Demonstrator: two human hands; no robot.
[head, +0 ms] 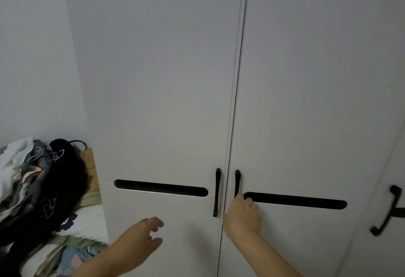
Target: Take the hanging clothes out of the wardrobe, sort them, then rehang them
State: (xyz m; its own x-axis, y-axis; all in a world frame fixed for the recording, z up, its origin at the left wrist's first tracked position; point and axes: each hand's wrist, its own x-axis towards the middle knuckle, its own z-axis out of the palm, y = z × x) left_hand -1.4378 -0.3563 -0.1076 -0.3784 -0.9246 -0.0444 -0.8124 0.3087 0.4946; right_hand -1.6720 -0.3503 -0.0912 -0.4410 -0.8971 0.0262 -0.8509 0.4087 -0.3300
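Right hand (243,217) had its fingers curled round the right door's black handle (237,183); wardrobe (166,79) doors were shut. Left hand (140,239) hung loose-fingered, holding nothing. Clothes pile (41,180) sat on the bed's (92,222) left side.

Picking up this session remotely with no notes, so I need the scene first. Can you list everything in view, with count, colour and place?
wardrobe doors: two, white, shut, centre.
vertical handles: two, black, beside the centre gap.
horizontal slots: two, black, one per door.
third handle: one, black, far right.
clothes pile: one, mixed black, white and grey, hangers attached, lower left.
pillow: one, white, beneath the pile.
left hand: open, holding nothing.
right hand: grips the right door's handle.
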